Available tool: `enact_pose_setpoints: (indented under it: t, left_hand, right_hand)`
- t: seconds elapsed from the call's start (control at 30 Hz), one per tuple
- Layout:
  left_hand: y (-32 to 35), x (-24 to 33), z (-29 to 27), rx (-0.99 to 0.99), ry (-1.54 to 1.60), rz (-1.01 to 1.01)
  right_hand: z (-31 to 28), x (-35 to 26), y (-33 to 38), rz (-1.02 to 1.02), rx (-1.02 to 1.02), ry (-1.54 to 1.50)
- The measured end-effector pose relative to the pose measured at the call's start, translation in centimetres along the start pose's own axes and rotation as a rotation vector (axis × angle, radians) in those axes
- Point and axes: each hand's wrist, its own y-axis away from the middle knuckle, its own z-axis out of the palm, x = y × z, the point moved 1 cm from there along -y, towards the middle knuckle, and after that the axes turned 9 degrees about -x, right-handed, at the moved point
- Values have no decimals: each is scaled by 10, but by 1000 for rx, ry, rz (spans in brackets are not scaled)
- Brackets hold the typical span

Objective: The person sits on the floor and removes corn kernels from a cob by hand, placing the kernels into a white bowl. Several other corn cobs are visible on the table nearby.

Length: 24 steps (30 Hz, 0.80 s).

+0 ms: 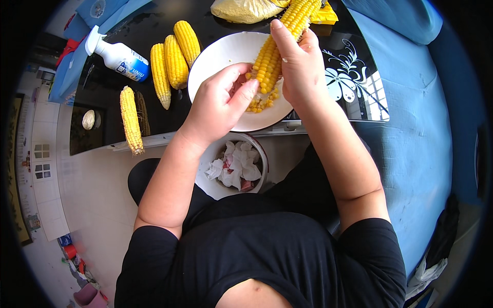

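Note:
A yellow corn cob [269,64] slants over a white plate [215,55], held by my right hand [303,66] with the fingers wrapped round its middle. At the cob's lower end is my left hand [218,100], thumb and fingers bent in a pinch against the kernels. What lies between those fingertips is partly hidden. Loose corn kernels [263,105] lie on the plate beneath the cob. To the left of the plate, several more whole cobs [176,61] rest side by side on the black table.
A white spray bottle [120,59] lies at the left, near a single cob [130,120] at the table's edge. A bag of yellow grain [244,10] sits at the back. Below the table edge stands a bin [263,159] with crumpled tissues. A blue sofa [411,154] is at the right.

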Motion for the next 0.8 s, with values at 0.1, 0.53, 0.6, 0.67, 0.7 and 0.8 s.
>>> enact_pose_setpoints:
  t: [0.1, 0.53, 0.6, 0.67, 0.7, 0.8]
  left_hand:
    - [0, 2, -6, -1, -28, -46]
    - [0, -3, -12, 56, -144, -93]
    - [0, -5, -13, 90, -152, -80]
    - [-2, -10, -12, 178, -109, 21]
    - [-2, -8, -11, 162, -163, 42]
    - [-1, 7, -4, 121, -377, 142]
  right_hand:
    - [-1, 1, 0, 18, 9, -15]
    - [0, -2, 2, 25, 34, -18]
    - [0, -1, 0, 8, 39, -6]
    - [-1, 0, -1, -13, 39, -6]
    - [-1, 0, -1, -2, 59, -10]
    - [1, -3, 1, 22, 94, -25]
